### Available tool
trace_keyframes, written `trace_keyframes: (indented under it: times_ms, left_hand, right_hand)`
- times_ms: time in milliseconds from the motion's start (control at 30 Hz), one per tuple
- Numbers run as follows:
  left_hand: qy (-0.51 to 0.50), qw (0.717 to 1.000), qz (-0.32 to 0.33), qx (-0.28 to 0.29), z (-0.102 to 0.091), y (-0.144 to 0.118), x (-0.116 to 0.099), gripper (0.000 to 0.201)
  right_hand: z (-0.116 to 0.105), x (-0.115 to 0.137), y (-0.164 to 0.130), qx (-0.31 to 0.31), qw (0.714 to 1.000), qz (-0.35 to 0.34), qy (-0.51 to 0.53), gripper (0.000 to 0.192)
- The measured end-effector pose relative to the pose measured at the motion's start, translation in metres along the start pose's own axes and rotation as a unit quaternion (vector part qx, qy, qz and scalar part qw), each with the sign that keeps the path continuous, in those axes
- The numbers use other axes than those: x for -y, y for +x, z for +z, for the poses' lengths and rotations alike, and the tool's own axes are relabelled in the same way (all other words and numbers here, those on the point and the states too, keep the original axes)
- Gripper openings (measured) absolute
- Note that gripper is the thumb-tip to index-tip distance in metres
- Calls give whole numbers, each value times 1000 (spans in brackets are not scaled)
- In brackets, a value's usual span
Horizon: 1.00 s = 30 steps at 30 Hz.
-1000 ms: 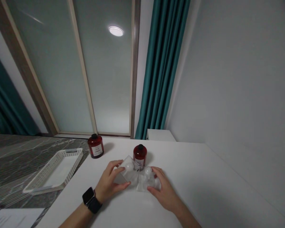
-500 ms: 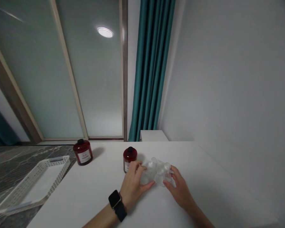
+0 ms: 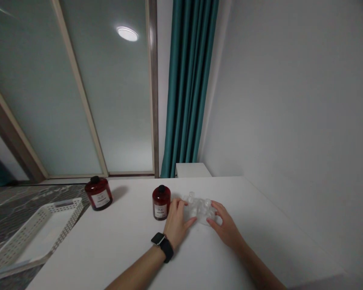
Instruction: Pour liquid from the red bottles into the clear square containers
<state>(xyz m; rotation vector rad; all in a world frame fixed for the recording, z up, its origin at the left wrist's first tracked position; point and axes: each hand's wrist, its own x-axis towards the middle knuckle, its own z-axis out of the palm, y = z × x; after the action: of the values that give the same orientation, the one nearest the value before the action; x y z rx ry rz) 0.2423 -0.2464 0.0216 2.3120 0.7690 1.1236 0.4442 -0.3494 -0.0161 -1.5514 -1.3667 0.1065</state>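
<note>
A clear, see-through object with rounded knobs on top (image 3: 198, 207) lies on the white table; its exact kind is hard to make out. My left hand (image 3: 179, 217), with a black watch on the wrist, holds its left side between thumb and fingers. On the opposite side, my right hand (image 3: 222, 223) grips the right edge, thumb in front and fingers behind. Just left of my left hand stands a dark red bottle (image 3: 161, 201) with a black cap and a white label.
Another dark red bottle (image 3: 99, 194) stands near the left edge of the white table (image 3: 124, 241). Lower down at the left is a white perforated basket (image 3: 33, 237). A grey wall (image 3: 290, 121) rises on the right, with a green curtain (image 3: 189, 88) behind the table.
The clear object now sits lower and flatter, its knobs pointing up, with both hands still on it. My left wrist has shifted right, uncovering the nearer bottle's label. The view has shifted slightly.
</note>
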Motion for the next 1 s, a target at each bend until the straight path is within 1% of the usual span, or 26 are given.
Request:
trace_keyframes:
  times_ms: [100, 167, 267, 333, 400, 500, 533, 567, 600, 667, 700, 767, 800, 833, 900, 1000]
  left_hand:
    - [-2, 1000, 23, 12, 3, -6, 4, 41]
    - [9, 999, 35, 18, 2, -10, 4, 47]
    - [38, 998, 49, 22, -6, -14, -1, 53]
    - [55, 996, 65, 20, -14, -14, -7, 56]
    - [55, 994, 87, 21, -25, -13, -16, 55]
    - [39, 990, 131, 25, -44, -11, -27, 42]
    - [36, 988, 149, 25, -51, -10, -29, 37]
    - [35, 985, 169, 23, -59, -10, -30, 31]
    - [35, 981, 189, 16, -66, -10, -29, 27]
    - [39, 974, 221, -10, -81, -11, -24, 23]
    - [42, 972, 228, -29, -89, -12, -20, 23]
    - [52, 972, 219, -74, -104, -13, -9, 24]
    - [55, 973, 202, -98, -111, -14, -2, 24]
    - [57, 974, 179, -126, -119, -15, 5, 24]
    - [63, 973, 120, -189, -133, -17, 21, 24]
    - [80, 956, 46, -280, -155, -20, 52, 27]
  right_hand:
    - [2, -6, 0, -5, 1000, 11, -7, 47]
    - [4, -8, -1, -10, 1000, 18, -5, 46]
    - [5, -5, -1, -16, 1000, 15, -3, 52]
    - [2, 0, 0, -42, 999, -5, -15, 56]
    - [-3, 10, 3, -95, 994, -34, -45, 54]
    - [-10, 35, 8, -184, 975, -83, -95, 39]
    - [-9, 46, 9, -204, 969, -101, -100, 34]
    - [-7, 58, 10, -213, 966, -115, -95, 29]
    - [-3, 69, 10, -200, 968, -126, -78, 26]
    - [13, 90, 11, -125, 983, -136, -19, 24]
    - [24, 99, 11, -86, 988, -128, 14, 25]
    - [51, 111, 13, -8, 993, -97, 74, 33]
    - [65, 115, 15, 13, 992, -79, 99, 38]
    - [80, 118, 17, 25, 991, -57, 121, 42]
    - [107, 120, 22, 28, 988, -23, 147, 50]
    - [137, 119, 29, 9, 988, 11, 152, 62]
